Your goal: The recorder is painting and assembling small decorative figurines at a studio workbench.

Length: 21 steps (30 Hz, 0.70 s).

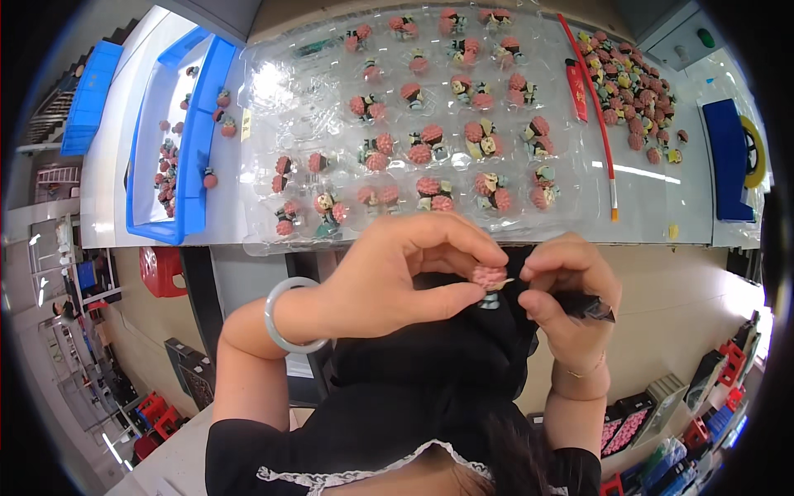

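On the near side of the table, head view: left hand pinches pink-topped figurine, fingers partly hiding it; right hand curls just beside, black item against it, fingertip grip can't tell. Beyond: clear tray with figurines, red brush, figurine heap right, blue bin left.

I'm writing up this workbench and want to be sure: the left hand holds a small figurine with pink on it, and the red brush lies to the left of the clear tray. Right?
Not quite: the red brush lies along the right side of the clear tray, as the head view shows. The left hand does hold the figurine.
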{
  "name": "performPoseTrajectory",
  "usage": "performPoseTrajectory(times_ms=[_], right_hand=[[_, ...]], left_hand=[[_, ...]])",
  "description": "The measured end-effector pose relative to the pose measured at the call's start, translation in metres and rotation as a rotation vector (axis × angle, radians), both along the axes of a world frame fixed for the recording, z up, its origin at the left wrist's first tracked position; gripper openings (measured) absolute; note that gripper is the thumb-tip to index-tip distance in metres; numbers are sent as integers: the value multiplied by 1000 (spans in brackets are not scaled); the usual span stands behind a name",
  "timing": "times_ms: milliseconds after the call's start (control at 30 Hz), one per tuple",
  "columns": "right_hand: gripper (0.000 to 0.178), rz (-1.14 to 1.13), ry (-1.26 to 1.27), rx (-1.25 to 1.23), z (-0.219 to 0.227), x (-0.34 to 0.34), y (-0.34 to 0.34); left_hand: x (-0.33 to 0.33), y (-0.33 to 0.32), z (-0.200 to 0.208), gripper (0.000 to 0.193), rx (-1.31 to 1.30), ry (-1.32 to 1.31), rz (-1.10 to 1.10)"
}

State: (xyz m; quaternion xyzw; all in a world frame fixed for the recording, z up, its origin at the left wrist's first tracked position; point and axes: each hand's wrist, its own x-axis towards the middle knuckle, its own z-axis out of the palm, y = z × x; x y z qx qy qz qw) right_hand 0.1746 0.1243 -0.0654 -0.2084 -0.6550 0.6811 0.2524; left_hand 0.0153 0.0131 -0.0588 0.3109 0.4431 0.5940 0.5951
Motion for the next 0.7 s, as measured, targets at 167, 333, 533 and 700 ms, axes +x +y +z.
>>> performPoseTrajectory(times_ms=[167,333,533,700], right_hand=[[21,-45,67,77,-10,-6,-9],[21,-32,82,178,-16,-3,-9],[21,-18,134,354,-14,-3,-9],[21,14,121,228,-12,1,-8]], left_hand=[[12,0,-11,32,99,182,119],[16,-1,-17,40,167,486,121],[20,0,-21,46,198,460,178],[20,0,-22,48,229,500,164]])
